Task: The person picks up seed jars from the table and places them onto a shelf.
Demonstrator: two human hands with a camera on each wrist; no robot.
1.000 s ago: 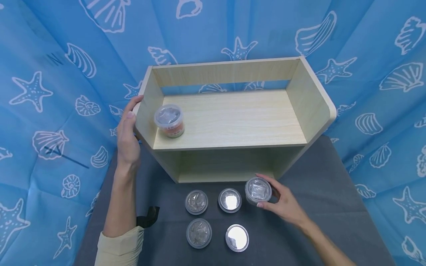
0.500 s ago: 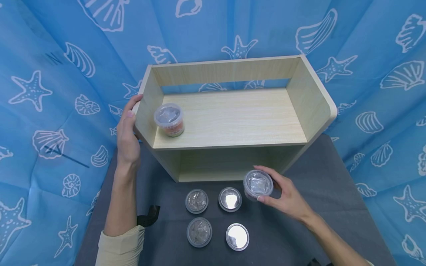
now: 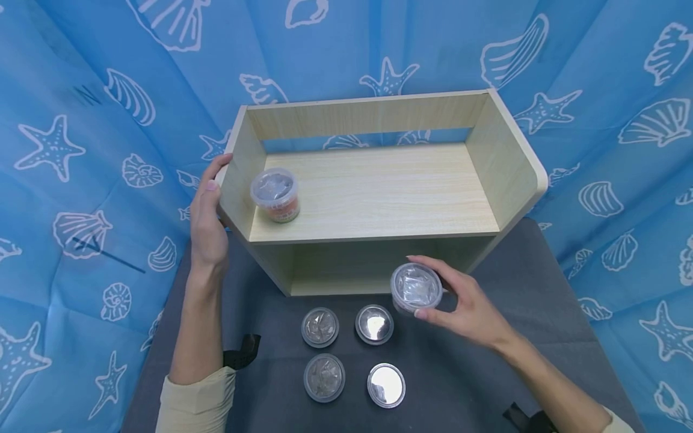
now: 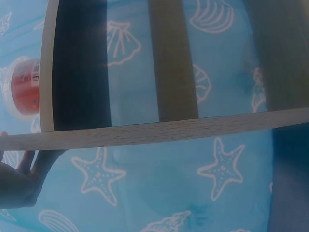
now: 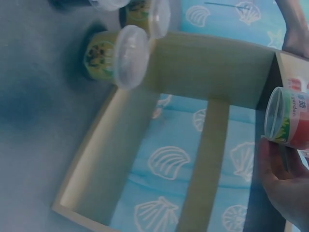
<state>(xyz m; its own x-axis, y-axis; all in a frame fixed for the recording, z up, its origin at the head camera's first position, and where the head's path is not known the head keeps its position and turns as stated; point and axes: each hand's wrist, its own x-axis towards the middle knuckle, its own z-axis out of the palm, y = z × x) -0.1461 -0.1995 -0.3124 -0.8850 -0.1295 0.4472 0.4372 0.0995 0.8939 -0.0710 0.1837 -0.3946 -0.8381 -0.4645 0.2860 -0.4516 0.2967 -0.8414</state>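
Note:
My right hand [image 3: 460,300] grips a round plastic tub [image 3: 417,287] from its right side, raised in front of the shelf's lower opening. In the right wrist view this tub [image 5: 297,118] shows red contents, a printed label with green and a clear end. My left hand [image 3: 208,228] holds the left side panel of the pale wooden shelf [image 3: 373,192], fingertips at its edge. In the left wrist view, the left hand [image 4: 21,181] lies against the outside of the panel. Another lidded tub [image 3: 275,195], reddish inside, stands at the left of the upper board.
Several more lidded tubs stand on the dark tabletop before the shelf, among them a back left tub [image 3: 320,328], back right tub [image 3: 374,325], front left tub [image 3: 324,377] and front right tub [image 3: 386,385]. A blue shell-print curtain [image 3: 97,180] hangs behind.
My right hand has lifted the tub off the table area and brought it slightly left and toward the shelf. The left hand stays on the side panel.

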